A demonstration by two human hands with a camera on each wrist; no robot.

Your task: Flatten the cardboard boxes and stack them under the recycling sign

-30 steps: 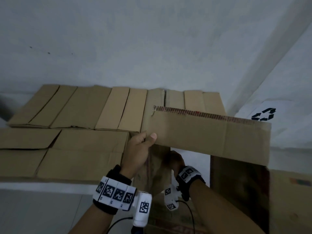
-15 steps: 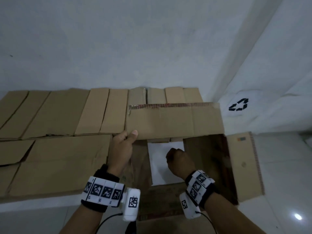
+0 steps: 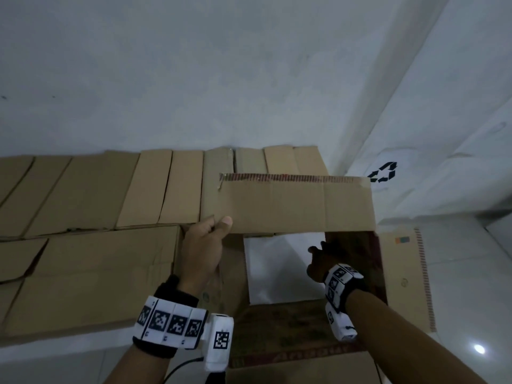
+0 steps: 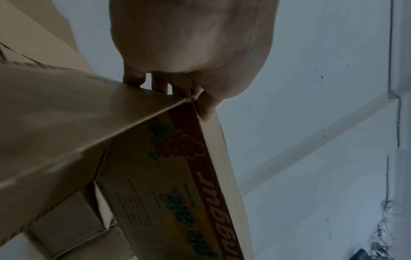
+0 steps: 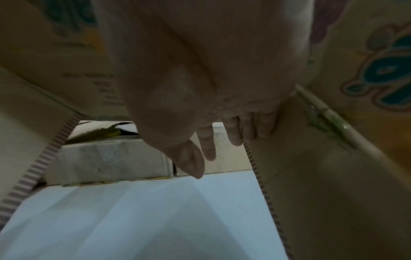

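Note:
A brown cardboard box (image 3: 291,206), open at both ends, stands on the white floor, which shows through its middle. My left hand (image 3: 219,223) pinches the near left corner of its far flap, thumb on top; the left wrist view shows the fingers (image 4: 160,84) behind that printed corner (image 4: 177,176). Inside the box, my right hand (image 3: 318,253) is lying with straight fingers (image 5: 233,133) along the right inner wall (image 5: 311,176). The black recycling sign (image 3: 383,171) is on the right wall, just beyond the box.
Several flattened cardboard sheets (image 3: 97,245) lie on the floor along the back wall to the left. The box's right flap (image 3: 404,273) lies spread out on the floor tiles. Wires (image 4: 387,219) hang by the wall in the left wrist view.
The box has come down from a tilt and now sits squarer. My right hand went from a fist in the opening to straight fingers on the right inner wall. The left hand kept its pinch.

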